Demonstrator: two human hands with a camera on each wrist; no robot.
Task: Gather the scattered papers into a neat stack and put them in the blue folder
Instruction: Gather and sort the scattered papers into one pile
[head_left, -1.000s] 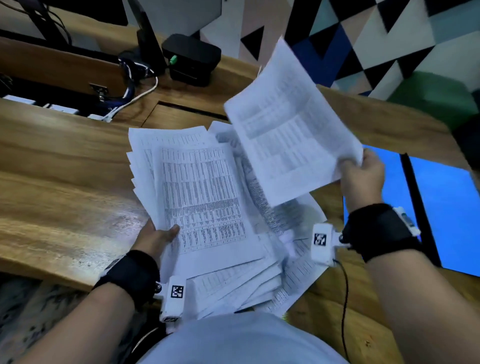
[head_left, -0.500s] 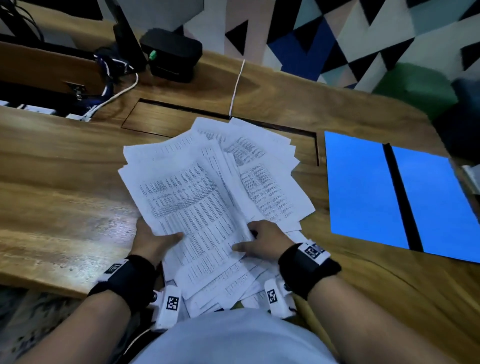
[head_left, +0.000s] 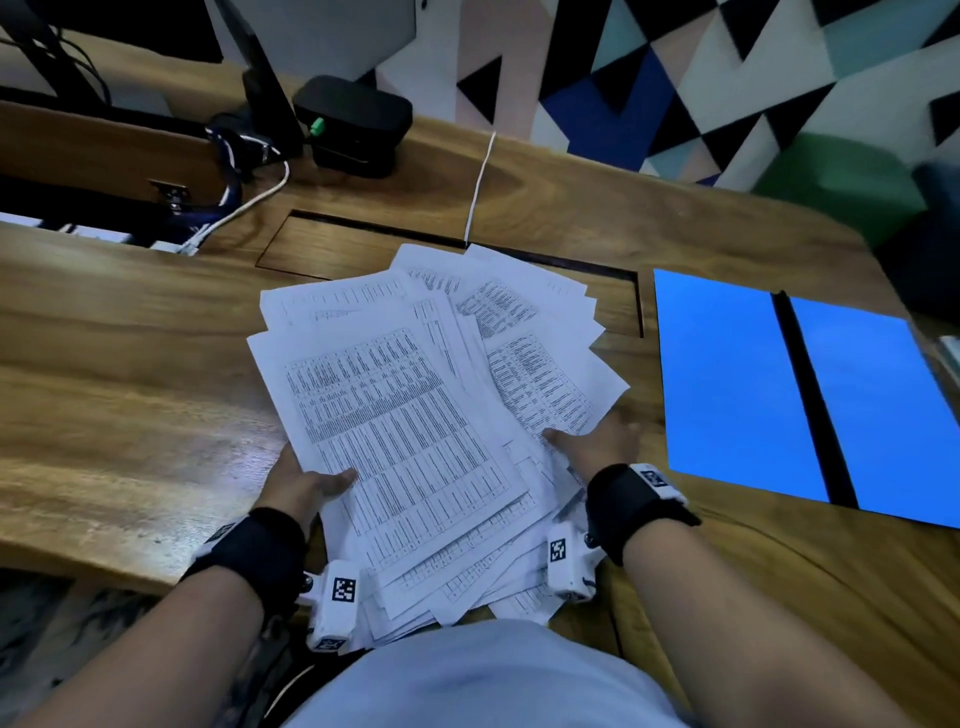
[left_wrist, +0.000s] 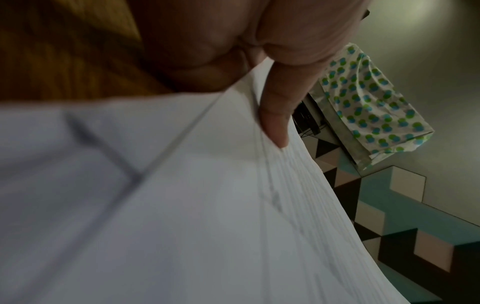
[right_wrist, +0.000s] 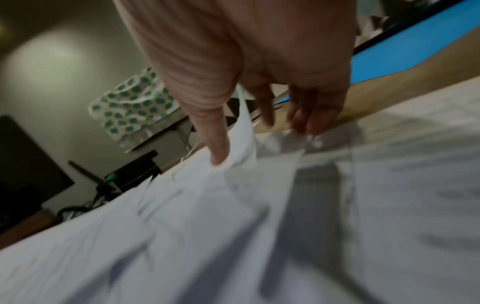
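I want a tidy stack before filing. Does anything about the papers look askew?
Yes. The papers are fanned out at differing angles, corners jutting past each other, some overhanging the desk's near edge. Left hand and right hand grip their sides. The blue folder lies open, empty.

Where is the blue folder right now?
In the head view the blue folder lies open and flat on the wooden desk, at the right, just beyond the right hand and the fanned papers.
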